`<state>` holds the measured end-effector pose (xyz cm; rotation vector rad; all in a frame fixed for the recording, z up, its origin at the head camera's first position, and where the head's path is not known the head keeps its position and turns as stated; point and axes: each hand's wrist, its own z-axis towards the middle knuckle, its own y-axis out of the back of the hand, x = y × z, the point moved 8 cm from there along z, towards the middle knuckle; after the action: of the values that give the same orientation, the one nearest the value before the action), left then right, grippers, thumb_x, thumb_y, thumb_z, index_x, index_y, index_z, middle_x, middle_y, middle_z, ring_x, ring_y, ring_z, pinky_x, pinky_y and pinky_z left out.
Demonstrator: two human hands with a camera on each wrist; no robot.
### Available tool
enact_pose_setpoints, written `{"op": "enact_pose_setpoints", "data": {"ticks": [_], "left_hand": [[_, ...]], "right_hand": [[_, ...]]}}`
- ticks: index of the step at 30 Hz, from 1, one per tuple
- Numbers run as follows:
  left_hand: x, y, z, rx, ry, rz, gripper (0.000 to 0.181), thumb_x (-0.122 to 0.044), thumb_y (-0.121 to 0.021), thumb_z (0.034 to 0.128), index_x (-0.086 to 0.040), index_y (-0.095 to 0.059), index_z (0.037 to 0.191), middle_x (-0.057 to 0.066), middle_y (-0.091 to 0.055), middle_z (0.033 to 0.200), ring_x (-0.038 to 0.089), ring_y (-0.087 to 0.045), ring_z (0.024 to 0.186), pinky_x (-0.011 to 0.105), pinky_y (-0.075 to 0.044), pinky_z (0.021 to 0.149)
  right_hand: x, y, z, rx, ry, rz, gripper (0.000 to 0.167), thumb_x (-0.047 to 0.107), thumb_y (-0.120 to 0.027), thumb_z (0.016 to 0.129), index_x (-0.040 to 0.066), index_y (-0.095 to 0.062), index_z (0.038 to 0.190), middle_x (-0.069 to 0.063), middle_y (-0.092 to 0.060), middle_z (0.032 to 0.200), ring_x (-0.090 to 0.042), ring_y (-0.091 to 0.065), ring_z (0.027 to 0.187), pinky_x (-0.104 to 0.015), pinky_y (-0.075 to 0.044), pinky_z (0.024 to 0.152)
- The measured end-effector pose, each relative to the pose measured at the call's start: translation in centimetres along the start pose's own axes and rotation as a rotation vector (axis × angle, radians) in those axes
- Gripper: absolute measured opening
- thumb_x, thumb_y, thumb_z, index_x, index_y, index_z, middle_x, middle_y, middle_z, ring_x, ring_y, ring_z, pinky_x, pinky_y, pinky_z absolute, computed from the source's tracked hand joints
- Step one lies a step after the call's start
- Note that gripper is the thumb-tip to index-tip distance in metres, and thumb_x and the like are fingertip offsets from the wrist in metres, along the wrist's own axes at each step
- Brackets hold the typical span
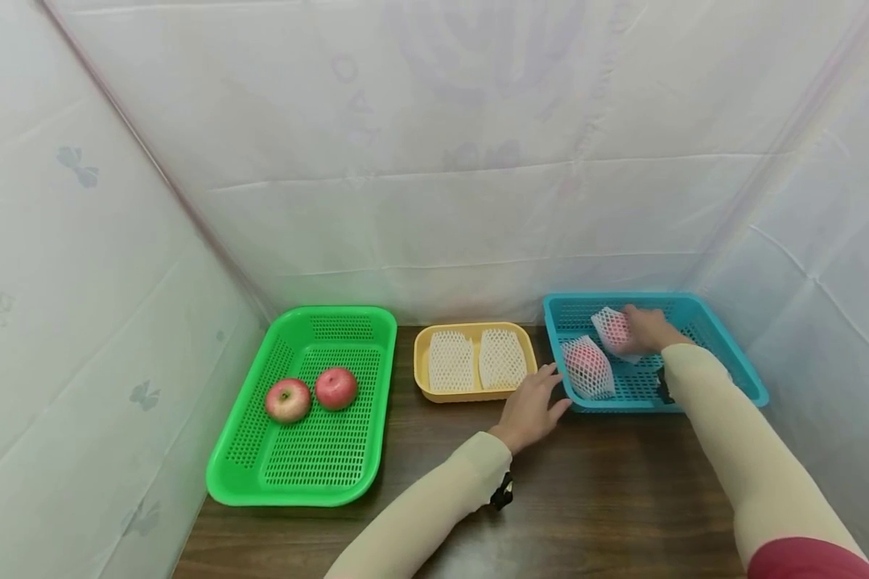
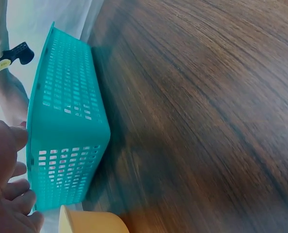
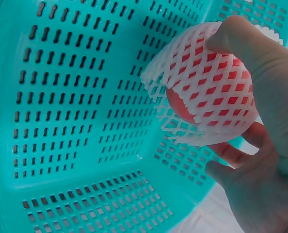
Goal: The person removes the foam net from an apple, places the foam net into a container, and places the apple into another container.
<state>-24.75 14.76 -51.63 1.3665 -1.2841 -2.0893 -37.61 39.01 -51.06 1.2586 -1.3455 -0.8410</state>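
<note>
From above, the head camera looks down; nearer wrist views share the blue basket (image 2: 69, 128).

Bright, diffuse light fills the head view, with soft shadows on the table (image 1: 586, 490).

Left of the blue basket (image 1: 623, 297), a plain cream sleeve (image 1: 430, 503) ends at the bare left hand (image 1: 530, 408), a small black device (image 1: 503, 492) at its cuff. Across the basket's near rim runs a matching right sleeve (image 1: 746, 450), its black wrist device (image 2: 20, 53) bearing a yellow oval label (image 2: 4, 64); nearer than the basket, deep-red cloth (image 1: 807, 559) covers the upper arm.
</note>
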Motion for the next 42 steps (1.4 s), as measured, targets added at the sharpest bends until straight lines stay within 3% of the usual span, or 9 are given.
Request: {"op": "enact_pose_setpoints", "data": {"ticks": [6,15,25,33,42], "left_hand": [[0.7,0.4,-0.4,-0.001,-0.008,-0.023,0.051,-0.037,-0.062,0.1033,-0.014,-0.056,0.148,0.000,-0.043,0.160,0.016,-0.039,0.148,0.034,-0.038,0.116],[1.0,1.5,-1.1,-0.035,-0.067,-0.052,0.052,-0.037,-0.063,0.1032,-0.012,-0.055,0.148,0.002,-0.043,0.160,0.016,-0.040,0.147,0.033,-0.035,0.117],[2.0,2.7,-2.1,-0.107,-0.125,-0.094,0.052,-0.034,-0.064,0.1026,-0.007,-0.056,0.146,0.009,-0.046,0.158,0.019,-0.043,0.145,0.036,-0.032,0.119],[3.2,3.9,-3.0,-0.173,-0.143,-0.141,0.060,-0.033,-0.068,0.1003,-0.008,-0.049,0.152,0.010,-0.042,0.160,0.021,-0.040,0.147,0.039,-0.035,0.118],[4.5,4.3,-3.9,-0.192,-0.103,-0.197,0.068,-0.035,-0.075,0.0955,-0.011,-0.047,0.152,0.013,-0.040,0.161,0.024,-0.038,0.148,0.045,-0.036,0.118]], "right_hand": [[0.6,1.0,-0.4,-0.029,0.021,-0.006,0.083,0.035,-0.079,0.085,-0.013,-0.039,0.139,-0.035,-0.056,0.119,-0.051,-0.055,0.103,-0.063,-0.049,0.082],[0.3,1.2,-0.3,-0.058,0.054,0.063,0.086,0.033,-0.079,0.085,-0.015,-0.036,0.143,-0.039,-0.043,0.132,-0.051,-0.050,0.112,-0.066,-0.047,0.087],[1.1,1.3,-0.8,-0.058,0.091,0.120,0.087,0.034,-0.078,0.088,-0.014,-0.033,0.145,-0.038,-0.037,0.130,-0.047,-0.048,0.107,-0.062,-0.048,0.082],[1.2,2.2,-1.6,-0.098,0.129,0.143,0.086,0.034,-0.079,0.089,-0.012,-0.033,0.144,-0.034,-0.052,0.122,-0.043,-0.057,0.102,-0.058,-0.051,0.079],[1.6,2.7,-2.4,-0.122,0.166,0.172,0.082,0.026,-0.084,0.085,-0.009,-0.036,0.142,-0.031,-0.055,0.122,-0.042,-0.059,0.102,-0.058,-0.052,0.080]]}}
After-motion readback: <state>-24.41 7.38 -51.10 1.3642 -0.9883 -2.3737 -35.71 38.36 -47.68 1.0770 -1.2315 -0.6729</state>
